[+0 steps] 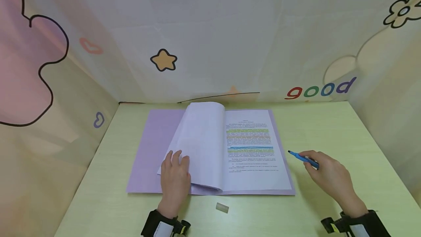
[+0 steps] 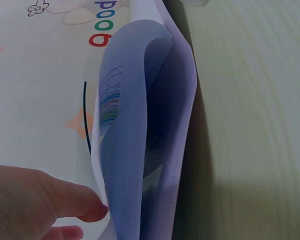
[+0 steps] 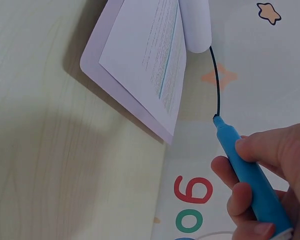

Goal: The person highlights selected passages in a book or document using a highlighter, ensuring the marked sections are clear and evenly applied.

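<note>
A lilac folder (image 1: 139, 171) lies spread on the table with printed sheets inside. Its right-hand page (image 1: 253, 178) carries green, orange and blue highlighted lines. Several pages (image 1: 205, 138) are folded over to the left and curl upward at the spine. My left hand (image 1: 175, 175) rests on these folded pages near their lower left corner, fingers extended; its thumb (image 2: 82, 202) is at the paper in the left wrist view. Right of the folder, my right hand (image 1: 329, 173) holds a blue highlighter (image 3: 255, 182) between thumb and fingers, its dark tip uncovered and pointing left toward the page.
A small grey-green rectangular piece (image 1: 222, 207) lies on the table in front of the folder. The pale wood-grain table (image 1: 108, 193) is bordered by a printed cloth backdrop (image 1: 210, 46) at the back and sides.
</note>
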`<state>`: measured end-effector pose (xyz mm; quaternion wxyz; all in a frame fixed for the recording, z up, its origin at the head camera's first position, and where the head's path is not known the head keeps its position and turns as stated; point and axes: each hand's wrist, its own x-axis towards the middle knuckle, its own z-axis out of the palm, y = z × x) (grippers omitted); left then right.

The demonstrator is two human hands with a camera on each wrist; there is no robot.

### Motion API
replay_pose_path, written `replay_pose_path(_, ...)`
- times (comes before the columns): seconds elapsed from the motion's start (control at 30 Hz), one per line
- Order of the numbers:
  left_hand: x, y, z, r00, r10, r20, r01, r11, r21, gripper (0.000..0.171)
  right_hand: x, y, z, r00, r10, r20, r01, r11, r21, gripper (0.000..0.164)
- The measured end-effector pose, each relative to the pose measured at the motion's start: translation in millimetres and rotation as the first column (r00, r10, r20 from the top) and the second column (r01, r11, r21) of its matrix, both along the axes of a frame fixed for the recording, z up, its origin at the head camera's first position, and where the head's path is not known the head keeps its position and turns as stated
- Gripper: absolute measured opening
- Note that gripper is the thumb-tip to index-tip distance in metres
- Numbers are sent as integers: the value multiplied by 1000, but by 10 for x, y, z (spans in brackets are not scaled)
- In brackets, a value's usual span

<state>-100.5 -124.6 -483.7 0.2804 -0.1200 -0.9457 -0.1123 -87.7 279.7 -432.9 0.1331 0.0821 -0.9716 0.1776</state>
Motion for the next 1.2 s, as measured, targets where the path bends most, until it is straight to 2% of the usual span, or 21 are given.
replay_pose_path(0.1, -1, 12, 19, 999, -39, 30, 40, 999, -31, 30, 3, -1, 2, 1000, 1, 1, -1, 1000, -2, 29)
replay_pose_path(0.33, -29, 147, 38, 987, -136, 85, 144, 986, -85, 33, 1, -16, -6, 1000, 7, -15, -7, 1000, 0, 28)
replay_pose_path(0.53, -79, 411, 79, 963, -236, 127, 252, 959, -127, 32, -6, -61, -28, 1000, 22, -16, -22, 1000, 5, 27)
replay_pose_path(0.7, -88, 651, 126, 947, -281, 153, 305, 937, -169, 34, -22, -122, -31, 999, 33, 8, -33, 999, 8, 27)
replay_pose_path(0.83, -89, 790, 104, 928, -319, 191, 356, 912, -204, 36, -35, -173, -30, 998, 39, 44, -39, 999, 5, 26)
replay_pose_path(1.0, -69, 865, 42, 908, -347, 234, 395, 895, -208, 33, -42, -228, -49, 996, 60, 68, -60, 998, 6, 25)
replay_pose_path(1.2, -36, 830, 7, 915, -319, 247, 375, 899, -228, 36, -57, -270, -88, 996, 81, 48, -81, 997, 10, 24)
